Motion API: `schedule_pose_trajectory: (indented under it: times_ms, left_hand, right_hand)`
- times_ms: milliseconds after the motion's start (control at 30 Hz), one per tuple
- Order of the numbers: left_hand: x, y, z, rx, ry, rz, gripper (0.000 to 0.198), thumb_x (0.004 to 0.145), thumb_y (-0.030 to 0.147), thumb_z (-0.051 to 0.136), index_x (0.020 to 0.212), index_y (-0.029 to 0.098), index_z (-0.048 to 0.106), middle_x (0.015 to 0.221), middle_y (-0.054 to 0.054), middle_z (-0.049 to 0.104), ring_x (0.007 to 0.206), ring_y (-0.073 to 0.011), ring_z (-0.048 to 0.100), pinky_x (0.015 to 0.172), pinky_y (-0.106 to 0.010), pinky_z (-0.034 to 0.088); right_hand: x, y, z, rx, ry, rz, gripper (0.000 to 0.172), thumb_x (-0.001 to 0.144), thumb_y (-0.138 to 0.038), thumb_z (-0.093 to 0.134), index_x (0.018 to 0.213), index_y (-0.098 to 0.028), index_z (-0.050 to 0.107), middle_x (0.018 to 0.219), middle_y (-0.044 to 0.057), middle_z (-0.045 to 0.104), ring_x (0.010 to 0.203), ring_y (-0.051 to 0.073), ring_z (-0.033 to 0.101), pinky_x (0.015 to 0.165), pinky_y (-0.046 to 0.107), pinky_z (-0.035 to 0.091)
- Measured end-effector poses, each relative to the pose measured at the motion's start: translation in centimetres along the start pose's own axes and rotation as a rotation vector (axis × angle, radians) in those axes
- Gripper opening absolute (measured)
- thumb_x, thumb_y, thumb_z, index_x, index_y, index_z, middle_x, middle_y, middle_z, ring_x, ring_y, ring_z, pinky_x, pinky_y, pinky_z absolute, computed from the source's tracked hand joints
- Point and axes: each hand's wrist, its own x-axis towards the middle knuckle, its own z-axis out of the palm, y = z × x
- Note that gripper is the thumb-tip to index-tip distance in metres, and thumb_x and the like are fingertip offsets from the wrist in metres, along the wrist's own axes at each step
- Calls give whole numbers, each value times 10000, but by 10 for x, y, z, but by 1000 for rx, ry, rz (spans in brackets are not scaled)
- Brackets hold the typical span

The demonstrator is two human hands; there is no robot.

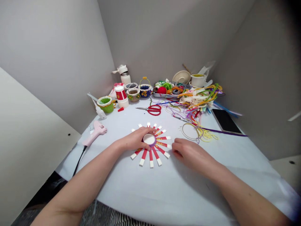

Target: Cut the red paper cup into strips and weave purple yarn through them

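A paper cup cut into strips point(156, 153) lies splayed like a sunburst on the table. Its strips are red with gold print and white ends. Purple yarn point(152, 144) circles the round white base at its centre. My left hand point(137, 138) grips that base from the left, thumb in front and fingers behind. Just right of the strip ends, my right hand point(184, 150) is closed, its fingertips pressed together. What those fingers hold, if anything, is too small to make out.
Red-handled scissors point(154, 110) lie behind the cup. A pink glue gun point(96, 133) is at left, with a green basket point(105, 105) beyond it. Small woven baskets point(133, 95) stand at the back. Tangled yarn point(199, 97) and a phone point(226, 121) lie at right.
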Motion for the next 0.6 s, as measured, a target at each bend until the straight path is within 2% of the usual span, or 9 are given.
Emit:
schedule_pose_trajectory:
  times_ms: [100,200,333,467,600]
  left_hand:
    - [0,2,1,-10,-5,4,681,714,251,854,1332,264,569,1421,-98,558,1316,-312,505,1095,-463,402]
    - [1,7,2,-1,-33,24,691,721,219,843,1346,256,551,1401,-100,570,1310,-304,508,1092,-465,405]
    - [2,13,3,28,-61,44,683,712,124,811,1333,244,552,1363,-97,592,1289,-293,523,1074,-455,423]
    - [0,13,4,39,-56,77,669,729,151,801,1336,244,534,1353,-105,582,1304,-302,507,1084,-473,418]
    - [-3,13,6,63,-11,139,677,755,156,751,1371,216,477,1412,-139,477,1351,-296,445,1135,-476,382]
  right_hand:
    - [10,6,5,41,89,107,174,884,-131,551,738,-193,625,813,43,605,747,173,580,639,269,358]
    - [20,9,13,151,139,113,148,888,-203,601,741,-197,615,814,25,611,735,158,580,661,257,379]
    - [30,12,25,157,300,183,181,903,-234,578,726,-196,586,808,24,607,733,161,563,671,265,381]
    - [34,12,29,150,295,180,177,900,-234,554,729,-197,582,803,25,602,713,159,552,661,268,378]
    - [33,11,28,160,290,172,169,894,-256,568,736,-199,587,803,26,605,712,160,551,666,269,380]
